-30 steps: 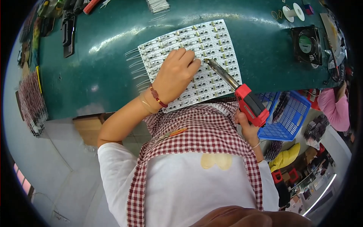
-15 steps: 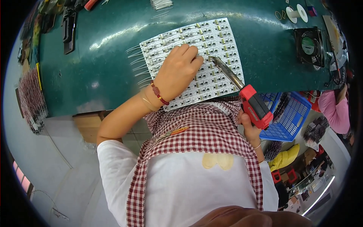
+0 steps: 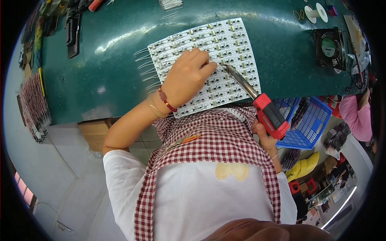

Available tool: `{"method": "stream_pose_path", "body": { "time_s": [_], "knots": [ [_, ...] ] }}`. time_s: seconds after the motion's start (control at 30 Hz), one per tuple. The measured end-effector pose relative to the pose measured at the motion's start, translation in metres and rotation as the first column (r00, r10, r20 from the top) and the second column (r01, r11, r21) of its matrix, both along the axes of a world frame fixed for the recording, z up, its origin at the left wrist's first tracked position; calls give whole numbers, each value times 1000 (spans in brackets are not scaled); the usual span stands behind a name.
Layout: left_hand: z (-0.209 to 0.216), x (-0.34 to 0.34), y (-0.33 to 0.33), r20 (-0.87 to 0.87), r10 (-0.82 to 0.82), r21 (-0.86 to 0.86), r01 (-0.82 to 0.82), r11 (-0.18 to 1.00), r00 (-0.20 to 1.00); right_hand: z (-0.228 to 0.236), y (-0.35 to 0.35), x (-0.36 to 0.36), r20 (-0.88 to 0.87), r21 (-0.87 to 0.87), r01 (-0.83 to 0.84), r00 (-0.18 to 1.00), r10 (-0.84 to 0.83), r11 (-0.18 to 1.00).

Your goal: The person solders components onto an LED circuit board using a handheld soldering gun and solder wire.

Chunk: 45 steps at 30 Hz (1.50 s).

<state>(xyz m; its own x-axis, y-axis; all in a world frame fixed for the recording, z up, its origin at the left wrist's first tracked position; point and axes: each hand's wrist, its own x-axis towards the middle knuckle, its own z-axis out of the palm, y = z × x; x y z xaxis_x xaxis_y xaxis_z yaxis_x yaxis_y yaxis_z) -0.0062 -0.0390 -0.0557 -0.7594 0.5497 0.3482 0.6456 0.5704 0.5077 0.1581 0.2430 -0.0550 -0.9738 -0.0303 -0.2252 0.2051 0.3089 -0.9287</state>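
A white circuit board panel (image 3: 246, 78) with rows of small components lies at the near edge of the table. Over its middle, my left hand (image 3: 187, 74) is closed, thumb and forefinger pinched close to a row of parts; whatever lies between the fingertips is too small to name. My right hand (image 3: 266, 138) grips a red and black soldering iron (image 3: 273, 118) with a metal barrel. Its tip meets the board just right of my left fingertips. Thin white wires (image 3: 146, 66) stick out past the panel's left side.
Green table (image 3: 100, 80) beneath. A black fan (image 3: 329, 49) and a white spool (image 3: 316, 14) stand at the right, loose white wires (image 3: 171, 4) at the back. Bundled wires (image 3: 34, 104) hang off the left end. A blue basket (image 3: 309, 124) and a person's pink sleeve (image 3: 357, 114) are right.
My left fingertips and the soldering iron's tip have shifted slightly nearer to me along the board. The panel has stayed almost in place.
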Motion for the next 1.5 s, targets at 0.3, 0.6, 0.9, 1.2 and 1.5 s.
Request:
{"method": "stream_pose_path", "body": {
  "time_s": [0.3, 0.6, 0.9, 1.2, 1.5],
  "knots": [
    [1, 5, 5, -22, -1, -13, 1, 1000, 1000, 3, 0, -2, 40, 134, -20, 999, 15, 991],
    [1, 6, 6, -57, 0, -45, -2, 999, 998, 12, -3, 4, 137, -170, 158, 981, -135, 973],
    [7, 14, 7, -242, 18, -103, -44, 994, 970, 12, 1, 12, 111, -211, 114, 990, -92, 971],
    [6, 16, 10, -74, 12, -98, -19, 995, 997, 6, 8, 15, 82, 61, -32, 996, 27, 998],
    [9, 16, 13, -7, 32, -130, -33, 991, 999, 11, 2, 8, 129, 70, -21, 992, 12, 997]
  ]
}}
